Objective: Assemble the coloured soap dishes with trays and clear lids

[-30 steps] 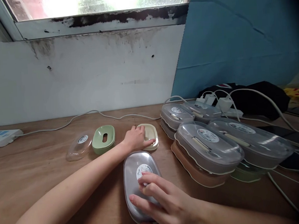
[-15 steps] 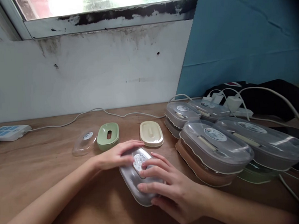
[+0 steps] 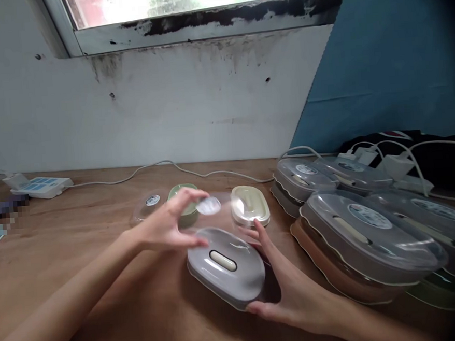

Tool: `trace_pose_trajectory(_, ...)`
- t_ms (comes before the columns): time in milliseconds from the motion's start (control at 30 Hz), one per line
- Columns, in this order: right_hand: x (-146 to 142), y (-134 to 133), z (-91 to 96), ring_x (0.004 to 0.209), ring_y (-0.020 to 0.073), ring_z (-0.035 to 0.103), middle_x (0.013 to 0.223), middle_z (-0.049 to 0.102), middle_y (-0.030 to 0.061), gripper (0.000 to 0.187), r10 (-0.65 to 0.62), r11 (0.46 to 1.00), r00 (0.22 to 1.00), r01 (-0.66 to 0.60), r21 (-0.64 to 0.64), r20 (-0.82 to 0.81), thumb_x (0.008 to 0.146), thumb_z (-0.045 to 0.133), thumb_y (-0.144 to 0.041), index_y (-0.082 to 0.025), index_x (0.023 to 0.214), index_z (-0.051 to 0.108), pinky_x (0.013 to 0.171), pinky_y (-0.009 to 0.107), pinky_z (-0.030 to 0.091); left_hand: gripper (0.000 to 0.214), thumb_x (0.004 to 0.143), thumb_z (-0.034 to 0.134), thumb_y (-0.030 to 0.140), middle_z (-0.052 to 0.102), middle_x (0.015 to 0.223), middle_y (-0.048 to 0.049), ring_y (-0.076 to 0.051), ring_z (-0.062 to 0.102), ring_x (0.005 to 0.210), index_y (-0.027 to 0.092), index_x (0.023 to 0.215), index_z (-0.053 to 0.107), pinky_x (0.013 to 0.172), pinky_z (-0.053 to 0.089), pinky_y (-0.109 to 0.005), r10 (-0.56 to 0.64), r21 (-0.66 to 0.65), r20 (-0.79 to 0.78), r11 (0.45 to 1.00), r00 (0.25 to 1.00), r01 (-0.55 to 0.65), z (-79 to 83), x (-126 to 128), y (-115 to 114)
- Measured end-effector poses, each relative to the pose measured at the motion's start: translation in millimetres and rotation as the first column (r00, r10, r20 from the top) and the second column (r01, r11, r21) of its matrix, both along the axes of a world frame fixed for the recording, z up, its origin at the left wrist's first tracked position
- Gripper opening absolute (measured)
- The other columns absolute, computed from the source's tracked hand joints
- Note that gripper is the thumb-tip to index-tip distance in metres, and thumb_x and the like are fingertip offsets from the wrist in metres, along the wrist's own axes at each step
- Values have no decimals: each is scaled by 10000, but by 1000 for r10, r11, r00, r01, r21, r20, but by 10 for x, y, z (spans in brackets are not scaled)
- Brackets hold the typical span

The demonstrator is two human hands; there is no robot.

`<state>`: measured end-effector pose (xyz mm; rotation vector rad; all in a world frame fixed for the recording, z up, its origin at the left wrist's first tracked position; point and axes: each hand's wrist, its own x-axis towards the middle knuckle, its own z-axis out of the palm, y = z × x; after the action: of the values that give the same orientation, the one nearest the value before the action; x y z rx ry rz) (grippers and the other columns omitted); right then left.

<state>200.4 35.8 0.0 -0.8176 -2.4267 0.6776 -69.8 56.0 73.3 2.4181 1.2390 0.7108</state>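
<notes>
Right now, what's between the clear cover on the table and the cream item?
In the head view: a green container, partly hidden by the left hand, plus the blurred clear lid that hand holds.

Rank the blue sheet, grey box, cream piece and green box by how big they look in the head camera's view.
1. Blue sheet
2. Grey box, nearer the camera than the next two
Unranked: cream piece and green box; they look close in size, and the left hand hides part of the latter.
</notes>
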Motion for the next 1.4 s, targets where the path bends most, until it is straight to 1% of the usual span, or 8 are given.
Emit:
trace_pose_trajectory(67, -1, -7, 20, 1314, 270, 297, 1429, 250, 211, 1093, 29, 999, 999, -29, 25, 16, 704, 667, -239, -191, 1407, -169, 998, 460, 358, 726, 744, 541, 579, 413, 1293, -114, -296, 444, 1168, 245, 1338, 290, 956, 375, -412, 388, 39, -76, 922, 918, -386, 103, -148, 63)
trace_pose_trajectory(133, -2, -16, 51, 1326, 267, 270, 1446, 208, 189, 933, 68, 996, 995, -72, 48, 66, 738, 641, -251, -207, 1429, 17, 1006, 439, 360, 748, 783, 386, 652, 389, 1313, -169, -369, 398, 1203, 235, 1384, 227, 919, 372, -482, 706, 44, -275, 688, 653, -725, 135, -291, 129)
trace_pose_trajectory(267, -4, -24, 125, 1308, 256, 309, 1466, 198, 136, 547, 147, 984, 975, -162, 77, 167, 812, 566, -273, -218, 1321, 374, 985, 395, 405, 796, 788, 289, 661, 444, 1232, -297, -485, 427, 1134, 126, 1377, 288, 800, 408, -516, 741, 2, -537, 479, 403, -878, -19, -448, 210)
trace_pose_trajectory(933, -55, -24, 217, 1108, 232, 463, 1223, 582, 49, 361, 186, 960, 975, -208, 190, 123, 897, 462, -357, -165, 1196, 528, 1000, 435, 353, 863, 822, 177, 671, 422, 1296, -293, -468, 390, 1181, 35, 1401, 229, 866, 366, -539, 687, 82, -576, 588, 444, -804, -30, -388, 183)
trace_pose_trajectory(1033, -54, -11, 203, 1127, 247, 432, 1192, 594, 65, 394, 143, 948, 988, -155, 277, 62, 911, 411, -392, -140, 1191, 524, 997, 450, 346, 847, 805, 224, 686, 317, 1408, -192, -380, 233, 1304, 93, 1410, 222, 994, 278, -518, 624, 140, -458, 754, 633, -641, 47, -231, 133)
trace_pose_trajectory(1133, -52, -2, 169, 1196, 270, 377, 1208, 578, 89, 406, 97, 911, 995, -82, 405, -17, 921, 385, -389, -117, 1199, 502, 1011, 493, 313, 874, 711, 433, 716, 244, 1467, -83, -311, 148, 1353, 213, 1403, 256, 1059, 236, -462, 206, 45, -371, 978, 906, -204, 58, 49, -13)
trace_pose_trajectory(1233, -48, -7, 139, 1185, 269, 417, 1201, 575, 112, 390, 59, 858, 996, -20, 513, -60, 930, 379, -357, -106, 1217, 463, 1030, 544, 259, 1005, 637, 580, 689, 174, 1482, -133, -338, 108, 1358, 212, 1425, 177, 1062, 214, -502, 75, 63, -329, 996, 941, -58, -25, 343, -203)
trace_pose_trajectory(1400, -54, -8, 99, 1184, 283, 413, 1184, 568, 108, 358, -82, 848, 993, 114, 518, -84, 907, 440, -316, -147, 1223, 438, 982, 527, 351, 962, 639, 638, 619, 81, 1474, -221, -376, 78, 1351, 149, 1387, 258, 1019, 266, -553, 295, 130, -230, 954, 927, -271, -191, 664, -412)
